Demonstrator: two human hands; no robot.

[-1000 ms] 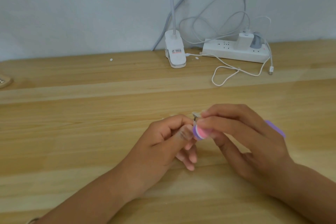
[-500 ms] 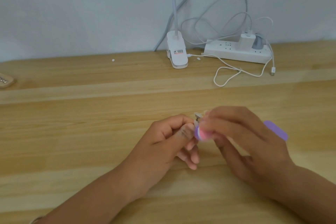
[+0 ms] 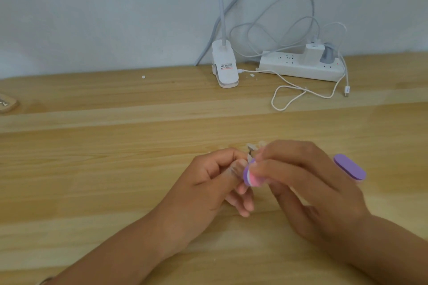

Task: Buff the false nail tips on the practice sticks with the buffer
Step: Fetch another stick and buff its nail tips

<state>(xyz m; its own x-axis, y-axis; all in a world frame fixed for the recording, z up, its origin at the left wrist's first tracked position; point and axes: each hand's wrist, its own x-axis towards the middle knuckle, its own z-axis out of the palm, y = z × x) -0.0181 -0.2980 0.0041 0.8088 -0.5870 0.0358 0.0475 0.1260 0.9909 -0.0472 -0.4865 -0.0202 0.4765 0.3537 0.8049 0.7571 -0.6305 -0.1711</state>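
The buffing is judged to be under way: a stick (image 3: 249, 157) with a pale nail tip (image 3: 251, 146) is pinched between the thumb and the curled fingers of the left hand (image 3: 208, 183), just above the tabletop (image 3: 115, 169). The buffer (image 3: 349, 167) is gripped by the curled fingers of the right hand (image 3: 308, 183), with its pink end laid against the tip. How much of this tip is already buffed cannot be told, as the spot is small and blurred, and no other sticks are seen, so the work left cannot be judged.
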